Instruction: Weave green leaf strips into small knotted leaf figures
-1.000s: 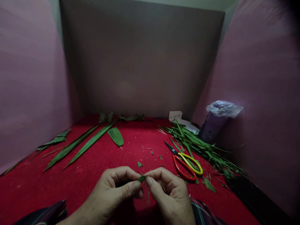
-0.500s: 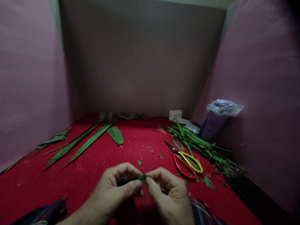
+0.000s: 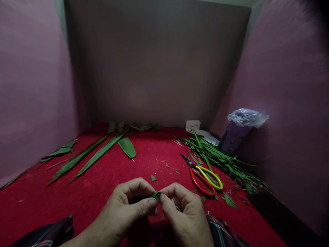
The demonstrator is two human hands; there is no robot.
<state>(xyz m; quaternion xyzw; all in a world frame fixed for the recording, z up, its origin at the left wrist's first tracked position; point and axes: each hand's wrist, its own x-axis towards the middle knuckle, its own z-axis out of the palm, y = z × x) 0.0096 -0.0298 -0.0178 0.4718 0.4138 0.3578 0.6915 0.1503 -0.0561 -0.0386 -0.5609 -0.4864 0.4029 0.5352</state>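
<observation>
Between my fingertips is a small folded piece of green leaf [image 3: 156, 195], just above the red cloth [image 3: 108, 202]. My left hand [image 3: 130, 206] pinches it from the left with thumb and forefinger. From the right, my right hand [image 3: 183, 209] pinches the same piece, its thumb and forefinger meeting the left fingertips. Most of the leaf piece is hidden by the fingers. Beyond my right hand lie scissors [image 3: 202, 176] with one red and one yellow handle, black blades pointing away and to the left.
Long green leaves [image 3: 96, 156] and a short broad leaf [image 3: 127, 147] lie at left. A heap of leaf strips [image 3: 221, 157] runs along the right, before a purple container [image 3: 233, 135] topped with clear plastic. Leaf scraps [image 3: 153, 178] dot the cloth. Pink walls [image 3: 31, 85] flank both sides.
Both hands keep their pinch in nearly the same place. The leaf piece between the fingertips has shifted very slightly, and less of it shows now.
</observation>
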